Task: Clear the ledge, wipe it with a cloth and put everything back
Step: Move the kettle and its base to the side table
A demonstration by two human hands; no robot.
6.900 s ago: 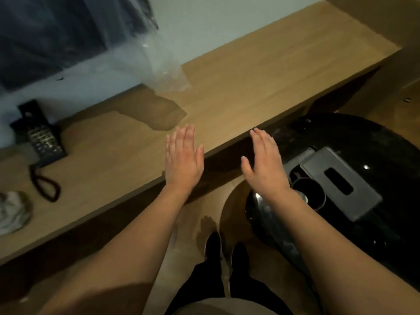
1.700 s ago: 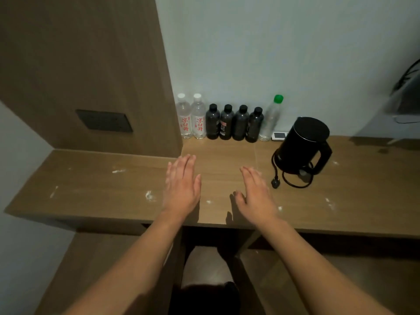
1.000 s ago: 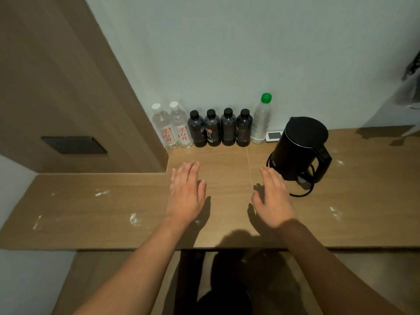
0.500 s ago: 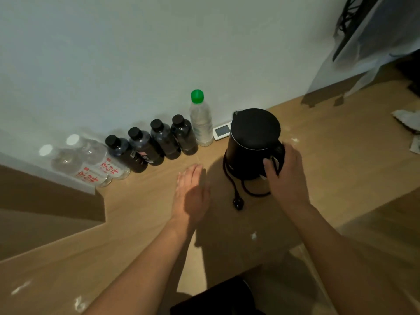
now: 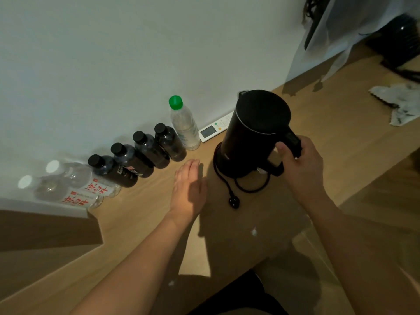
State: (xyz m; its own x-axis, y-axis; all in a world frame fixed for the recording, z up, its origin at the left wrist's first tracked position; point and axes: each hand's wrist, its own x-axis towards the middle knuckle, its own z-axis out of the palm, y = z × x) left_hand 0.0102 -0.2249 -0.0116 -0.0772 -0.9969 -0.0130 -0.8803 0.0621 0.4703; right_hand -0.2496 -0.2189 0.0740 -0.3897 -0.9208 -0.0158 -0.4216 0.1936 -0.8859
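Where the frame cuts off at the upper right, only part of a dark rounded object (image 5: pixel 395 39) visible, blurred, identity unclear; sheer pale curtain (image 5: pixel 327 39) hanging in front of dark shapes, also hard to read. Crumpled whitish cloth (image 5: pixel 400 103) at the right edge, partly cropped, lying on the wooden ledge (image 5: pixel 341 133). White remote control (image 5: pixel 213 130) against the wall, its far end hidden behind the kettle. Labels on the two clear bottles (image 5: pixel 75 189) at lower left stretched by the lens, red characters legible only as marks. Small print on the four dark bottles (image 5: pixel 141 153) too small to read. Bottom centre dark, a black garment barely made out.

Black electric kettle (image 5: pixel 254 133) upright at centre right of the frame, lid closed, matte body with a thin pale ring below the lid. Whether lifted or resting on its base impossible to tell. Black cord (image 5: pixel 229 189) looping from beneath it across the ledge, ending in a plug (image 5: pixel 234 202) near centre. Right hand (image 5: pixel 300 164) wrapped around the kettle handle, thumb on the near side, fingers curled over the top. Left hand (image 5: pixel 188 187) flat and relaxed, fingers straight and together, over the ledge just left of the cord, holding nothing.

Clear bottle with green cap (image 5: pixel 184 123) standing between the dark bottles and the remote. Few white specks (image 5: pixel 254 232) scattered on the wood toward the near edge.
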